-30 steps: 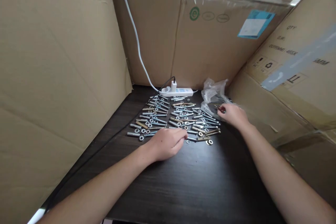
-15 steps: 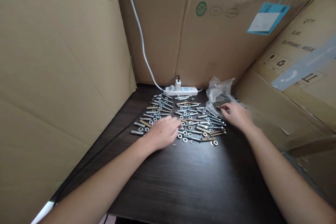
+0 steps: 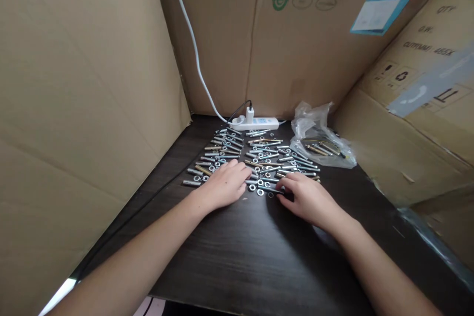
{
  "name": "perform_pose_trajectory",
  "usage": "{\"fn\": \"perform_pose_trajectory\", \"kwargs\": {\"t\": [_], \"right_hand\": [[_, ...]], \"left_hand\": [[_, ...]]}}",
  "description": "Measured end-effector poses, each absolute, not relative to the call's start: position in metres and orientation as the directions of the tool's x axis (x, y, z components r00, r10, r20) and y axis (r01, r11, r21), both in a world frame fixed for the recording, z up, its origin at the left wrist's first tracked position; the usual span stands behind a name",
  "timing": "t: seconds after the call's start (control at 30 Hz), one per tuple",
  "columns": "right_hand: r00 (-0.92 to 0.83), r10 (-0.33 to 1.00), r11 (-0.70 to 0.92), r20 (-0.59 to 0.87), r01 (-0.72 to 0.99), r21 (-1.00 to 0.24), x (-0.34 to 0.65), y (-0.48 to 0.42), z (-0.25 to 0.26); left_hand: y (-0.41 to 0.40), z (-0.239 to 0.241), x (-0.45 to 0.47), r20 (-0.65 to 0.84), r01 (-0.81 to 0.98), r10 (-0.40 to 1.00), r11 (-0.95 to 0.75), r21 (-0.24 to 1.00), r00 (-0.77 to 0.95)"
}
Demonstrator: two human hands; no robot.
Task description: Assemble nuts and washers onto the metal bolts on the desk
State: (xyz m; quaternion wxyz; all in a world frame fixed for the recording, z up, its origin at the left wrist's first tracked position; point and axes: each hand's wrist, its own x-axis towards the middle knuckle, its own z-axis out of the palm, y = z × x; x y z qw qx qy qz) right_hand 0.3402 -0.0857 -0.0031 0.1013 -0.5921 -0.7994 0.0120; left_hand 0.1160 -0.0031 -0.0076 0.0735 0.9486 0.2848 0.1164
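Note:
On the dark table, metal expansion bolts point(image 3: 268, 170) lie in rows, with loose washers point(image 3: 260, 192) and nuts point(image 3: 252, 188) among them. My left hand point(image 3: 226, 183) rests over the middle of the rows, fingers curled together; what they hold, if anything, is hidden. Over the near right end of the rows is my right hand point(image 3: 305, 197), its thumb and forefinger apart around the end of a silver bolt point(image 3: 272, 189). Its other fingers cover the parts beneath. Behind it, a clear plastic bag point(image 3: 314, 128) has several bolts point(image 3: 322, 148) in it.
A white power strip point(image 3: 259, 123) with a plug and cables lies at the back. From there a black cable point(image 3: 148, 197) runs along the table's left side. Tall cardboard walls point(image 3: 222, 34) enclose the left, back and right.
My right hand has come from the plastic bag towards me and left, down to the near bolts. More bolts in the bag now show. My left hand stays nearly in place. The view has tilted slightly.

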Motion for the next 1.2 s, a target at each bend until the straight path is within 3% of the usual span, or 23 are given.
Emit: {"fn": "perform_pose_trajectory", "kwargs": {"t": [0.2, 0.67, 0.97, 1.2], "right_hand": [[-0.272, 0.942, 0.297, 0.197, 0.949, -0.106, 0.334, -0.082, -0.008], [-0.163, 0.9, 0.244, 0.405, 0.957, -0.157, 0.342, -0.085, -0.002], [-0.103, 0.886, 0.242, 0.452, 0.934, -0.263, 0.335, -0.088, -0.001], [-0.127, 0.896, 0.318, 0.425, 0.851, -0.417, 0.315, -0.091, -0.007]], "left_hand": [[-0.001, -0.006, 0.118, 0.207, 0.533, 0.564, -0.825, 0.187, 0.8], [-0.005, 0.005, 0.123, 0.321, 0.512, 0.565, -0.825, 0.239, 0.76], [-0.012, 0.009, 0.126, 0.374, 0.478, 0.545, -0.838, 0.264, 0.75], [-0.02, 0.007, 0.13, 0.369, 0.407, 0.499, -0.862, 0.301, 0.784]]}}
